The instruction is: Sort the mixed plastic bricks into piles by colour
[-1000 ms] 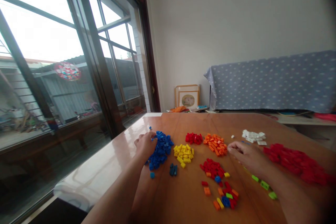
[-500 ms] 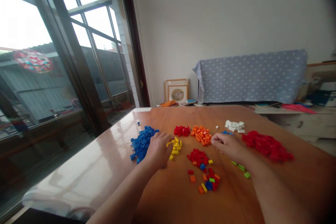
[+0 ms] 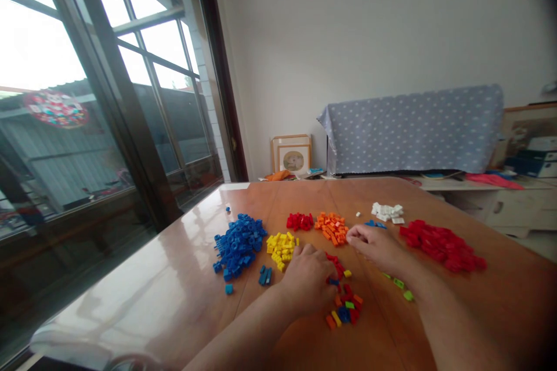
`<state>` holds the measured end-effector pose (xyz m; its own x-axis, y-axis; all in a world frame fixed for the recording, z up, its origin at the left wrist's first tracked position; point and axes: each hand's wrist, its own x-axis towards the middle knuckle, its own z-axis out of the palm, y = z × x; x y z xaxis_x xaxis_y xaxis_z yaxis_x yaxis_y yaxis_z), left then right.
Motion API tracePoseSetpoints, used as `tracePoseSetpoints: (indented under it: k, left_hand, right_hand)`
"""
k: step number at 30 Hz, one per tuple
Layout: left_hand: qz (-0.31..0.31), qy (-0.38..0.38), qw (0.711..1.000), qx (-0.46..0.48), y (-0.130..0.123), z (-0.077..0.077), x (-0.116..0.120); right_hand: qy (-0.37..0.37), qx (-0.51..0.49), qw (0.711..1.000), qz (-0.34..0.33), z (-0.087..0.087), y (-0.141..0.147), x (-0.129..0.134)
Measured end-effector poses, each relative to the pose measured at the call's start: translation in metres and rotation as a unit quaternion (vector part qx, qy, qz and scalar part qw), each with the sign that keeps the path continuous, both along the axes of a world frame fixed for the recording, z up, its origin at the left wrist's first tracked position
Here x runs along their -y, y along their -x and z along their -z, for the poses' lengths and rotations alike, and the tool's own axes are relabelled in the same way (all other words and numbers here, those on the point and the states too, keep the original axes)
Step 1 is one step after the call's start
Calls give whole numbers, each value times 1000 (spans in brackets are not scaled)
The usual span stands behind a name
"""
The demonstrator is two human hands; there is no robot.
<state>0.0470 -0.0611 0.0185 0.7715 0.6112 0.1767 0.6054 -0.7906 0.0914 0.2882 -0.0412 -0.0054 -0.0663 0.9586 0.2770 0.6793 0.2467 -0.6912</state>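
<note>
My left hand [image 3: 310, 277] is over the middle of the table, fingers bent down at the small red pile [image 3: 334, 262], partly covering it; whatever its fingertips hold is hidden. My right hand [image 3: 368, 240] has its fingers curled together at the right edge of the orange brick pile [image 3: 331, 227]; anything in them is too small to make out. Yellow bricks [image 3: 281, 248] lie left of my left hand, with the large blue pile [image 3: 241, 243] beyond them. Just below my left hand is a mixed group of bricks [image 3: 344, 314].
On the wooden table [image 3: 278, 345] are a large red pile [image 3: 441, 245], white bricks [image 3: 387, 212], green bricks [image 3: 398, 283], another red pile [image 3: 300, 221] and dark teal bricks [image 3: 265, 275]. Behind stand a cloth-covered object [image 3: 413, 130] and a picture frame [image 3: 293, 159].
My left hand has moved right, from between the blue and yellow piles to the small red pile, uncovering the yellow and teal bricks. My right hand has barely moved.
</note>
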Motion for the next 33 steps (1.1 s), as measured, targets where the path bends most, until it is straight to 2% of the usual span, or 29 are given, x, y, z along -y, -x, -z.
tracePoseSetpoints:
  k: [5, 10, 15, 19, 23, 27, 33]
  left_hand:
    - [-29, -17, 999, 18, -4, 8, 0]
    - [-59, 2, 995, 76, 10, -4, 1]
    - [-167, -21, 973, 157, 60, -16, -10]
    - [-305, -74, 931, 185, 117, -11, -26]
    - [-411, -108, 882, 202, 163, -2, -41]
    - [-450, -109, 863, 201, 183, 2, -52]
    - [-462, -86, 864, 182, 183, 6, -56]
  right_hand:
    - [-4, -5, 1000, -11, 5, -3, -4]
    - [6, -14, 1000, -11, 10, -5, -5]
    - [-1, -4, 1000, -6, 10, -5, -5]
    - [-9, -9, 1000, -4, 10, -5, -5]
    - [-1, -16, 1000, -1, 11, -6, -6]
    - [6, 4, 1000, 0, 12, -7, -7]
    - [13, 10, 1000, -1, 16, -10, -9]
